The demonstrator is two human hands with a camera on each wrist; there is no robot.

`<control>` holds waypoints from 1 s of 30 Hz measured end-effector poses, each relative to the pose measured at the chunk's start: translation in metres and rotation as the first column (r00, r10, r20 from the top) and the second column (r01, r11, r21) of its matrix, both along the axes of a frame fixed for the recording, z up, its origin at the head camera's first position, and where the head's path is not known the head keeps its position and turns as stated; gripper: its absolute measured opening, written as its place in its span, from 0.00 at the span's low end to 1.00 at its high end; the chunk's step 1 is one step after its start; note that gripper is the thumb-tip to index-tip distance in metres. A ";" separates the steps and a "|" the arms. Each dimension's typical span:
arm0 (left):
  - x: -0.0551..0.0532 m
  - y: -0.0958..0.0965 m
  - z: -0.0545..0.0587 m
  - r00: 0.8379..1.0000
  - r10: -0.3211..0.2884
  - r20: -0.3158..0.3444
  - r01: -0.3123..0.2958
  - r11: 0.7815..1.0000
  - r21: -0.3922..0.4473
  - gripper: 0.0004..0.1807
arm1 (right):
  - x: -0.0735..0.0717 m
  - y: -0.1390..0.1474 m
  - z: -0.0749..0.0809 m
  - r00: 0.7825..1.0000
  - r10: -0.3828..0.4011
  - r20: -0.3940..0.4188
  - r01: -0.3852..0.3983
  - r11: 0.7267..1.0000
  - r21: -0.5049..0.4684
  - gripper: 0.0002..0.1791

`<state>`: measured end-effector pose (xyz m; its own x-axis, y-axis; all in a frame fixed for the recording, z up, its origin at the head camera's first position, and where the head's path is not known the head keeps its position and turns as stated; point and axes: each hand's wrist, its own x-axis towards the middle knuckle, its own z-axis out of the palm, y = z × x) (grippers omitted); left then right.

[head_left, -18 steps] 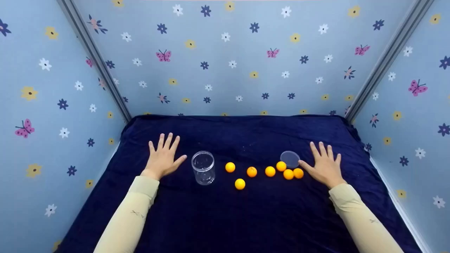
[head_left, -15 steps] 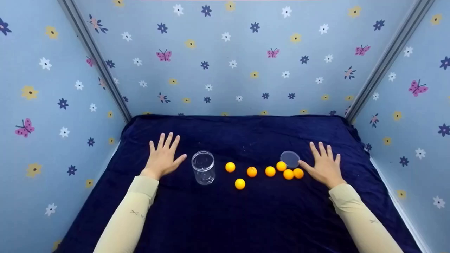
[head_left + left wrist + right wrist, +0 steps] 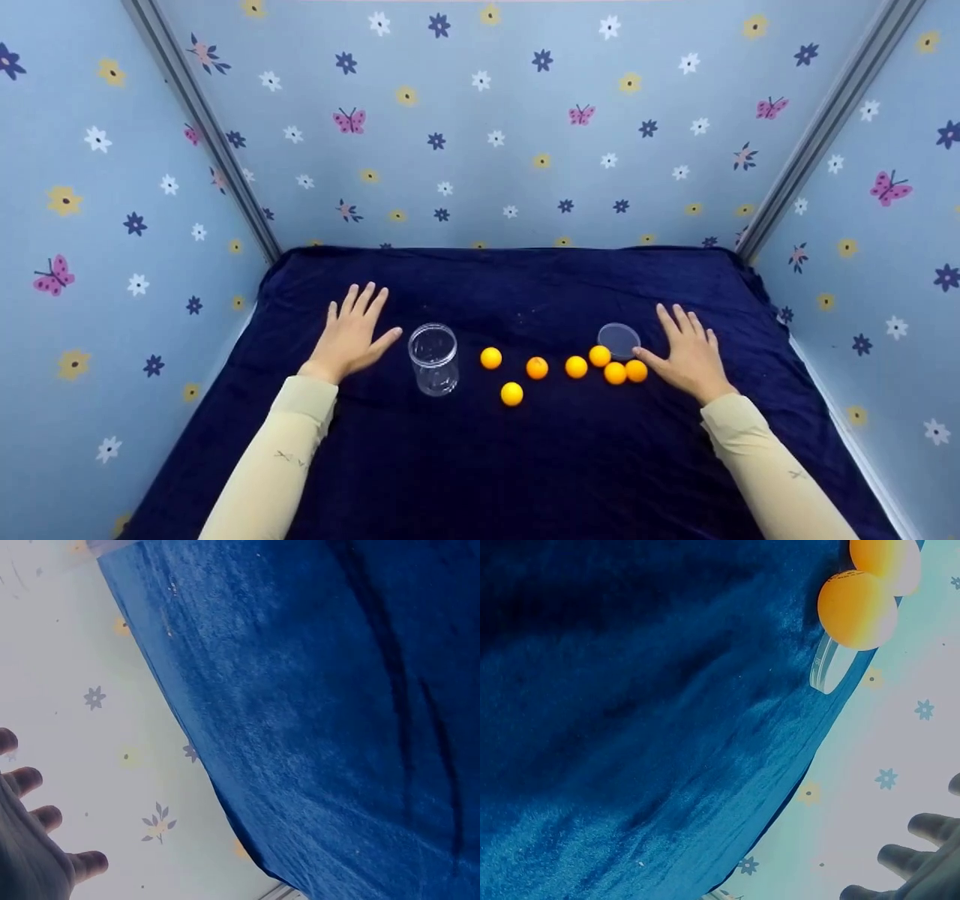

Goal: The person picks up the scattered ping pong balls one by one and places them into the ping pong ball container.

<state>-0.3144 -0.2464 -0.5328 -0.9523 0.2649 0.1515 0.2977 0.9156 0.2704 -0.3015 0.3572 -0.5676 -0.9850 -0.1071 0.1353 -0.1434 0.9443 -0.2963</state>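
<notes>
My left hand [image 3: 349, 337], fingers spread and holding nothing, is to the left of a clear plastic jar [image 3: 436, 375]. The jar stands upright with its mouth uncovered. Several orange table tennis balls [image 3: 537, 367] lie between the jar and my right hand [image 3: 690, 356], some bunched at the right. Behind that bunch a clear round lid [image 3: 619, 340] lies flat. My right thumb points toward the lid's right edge; whether it touches I cannot tell. The right wrist view shows two balls [image 3: 857, 611] up close and the lid's rim [image 3: 823, 667]. Neither wrist view shows a hand gripping anything.
A dark blue cloth [image 3: 465, 472] covers the table. Blue walls [image 3: 480, 172] with flowers and butterflies stand at the back and both sides, with grey metal posts [image 3: 214, 135] at the corners.
My left hand has shifted slightly to the right, toward the jar. The right hand has moved slightly left, its fingers closer together. The jar, balls and lid stay in place.
</notes>
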 end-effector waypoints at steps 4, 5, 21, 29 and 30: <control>0.001 0.002 0.001 1.000 -0.010 0.004 0.010 0.999 0.036 0.45 | 0.002 0.000 0.000 1.000 0.006 -0.008 -0.006 1.000 -0.019 0.57; 0.001 0.003 0.001 1.000 -0.012 0.004 0.012 0.999 0.050 0.45 | 0.002 0.000 0.000 1.000 0.009 -0.011 -0.009 1.000 -0.021 0.57; 0.004 0.009 0.002 0.993 -0.093 0.067 0.072 0.961 0.268 0.47 | 0.007 -0.001 -0.003 0.998 0.061 0.004 -0.060 0.995 -0.085 0.55; 0.006 0.013 0.000 0.984 -0.130 0.123 0.076 0.924 0.374 0.51 | 0.008 -0.001 -0.005 0.996 0.077 0.043 -0.071 0.989 -0.133 0.54; 0.007 0.014 -0.001 0.982 -0.134 0.130 0.074 0.919 0.386 0.52 | 0.008 -0.001 -0.005 0.996 0.080 0.050 -0.072 0.988 -0.135 0.53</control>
